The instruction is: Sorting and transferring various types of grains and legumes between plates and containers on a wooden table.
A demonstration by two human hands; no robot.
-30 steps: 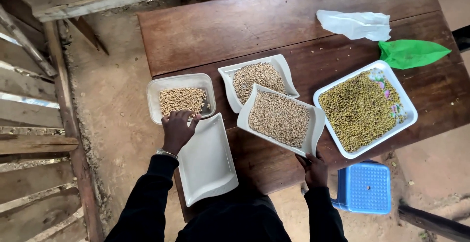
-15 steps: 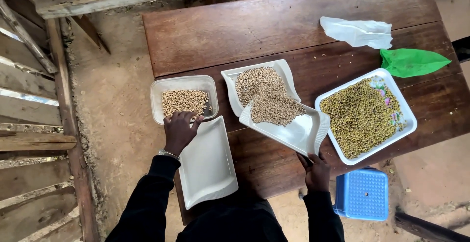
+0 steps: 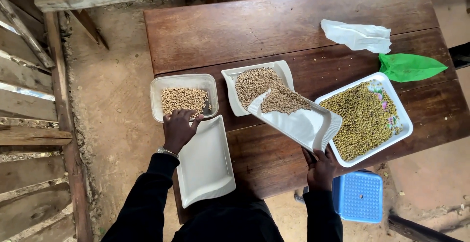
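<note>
My right hand (image 3: 321, 167) grips the near edge of a white rectangular tray (image 3: 303, 126) and holds it tilted away from me. Its brown grain slides off the far end into a white tray (image 3: 234, 92) heaped with the same grain. My left hand (image 3: 178, 128) rests on the near rim of a clear plastic tub (image 3: 182, 81) with pale grain, touching the top edge of an empty white tray (image 3: 205, 163) at the table's front left.
A large white tray (image 3: 396, 110) of greenish-yellow grain sits on the right of the dark wooden table (image 3: 274, 26). White (image 3: 356, 35) and green (image 3: 409, 67) plastic bags lie behind it. A blue plastic stool (image 3: 358, 197) stands below right. Wooden planks (image 3: 29, 100) line the left.
My right hand lifted the grain-filled tray's near end and tilted it further. The grain slid from covering the tray to its far end and onto the tray behind. My left hand stayed put.
</note>
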